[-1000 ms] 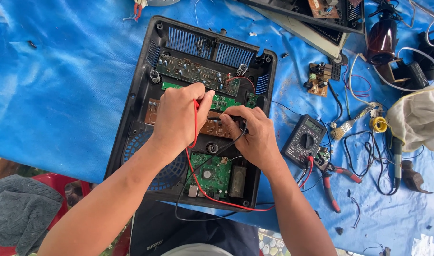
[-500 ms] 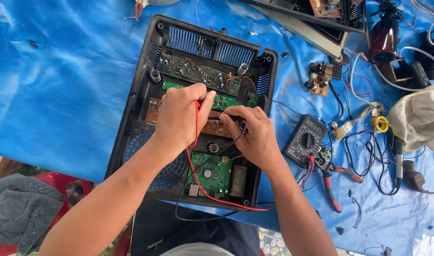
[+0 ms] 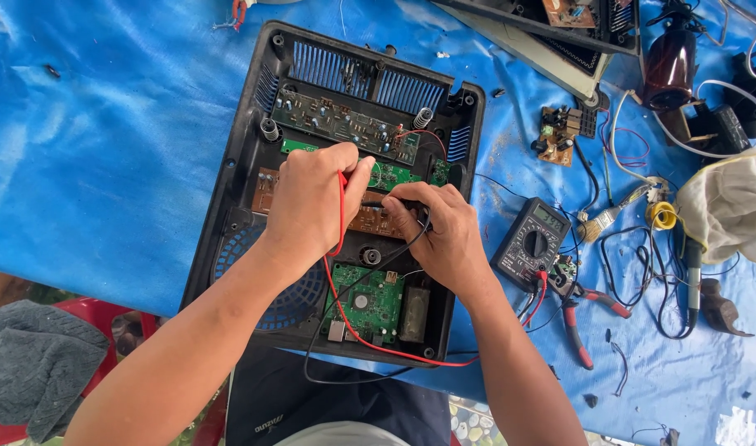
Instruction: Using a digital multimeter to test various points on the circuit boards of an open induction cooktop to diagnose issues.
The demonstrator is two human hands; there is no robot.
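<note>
1. Left hand (image 3: 312, 206): fingers pinched on red probe (image 3: 342, 183), tip down on green circuit board (image 3: 394, 175).
2. Right hand (image 3: 440, 235): fingers pinched on black probe (image 3: 376, 203), touching brown board (image 3: 370, 220).
3. Both boards inside open black casing (image 3: 242, 165).
4. Multimeter (image 3: 532, 244) just right, pliers (image 3: 589, 310) beside, on blue-covered desk (image 3: 105, 149).

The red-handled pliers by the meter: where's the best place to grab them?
Probably by the two red handles, coming from above at the near end. The pliers lie flat on the blue sheet, handles splayed towards the person, while the head sits among the multimeter's leads.
</note>
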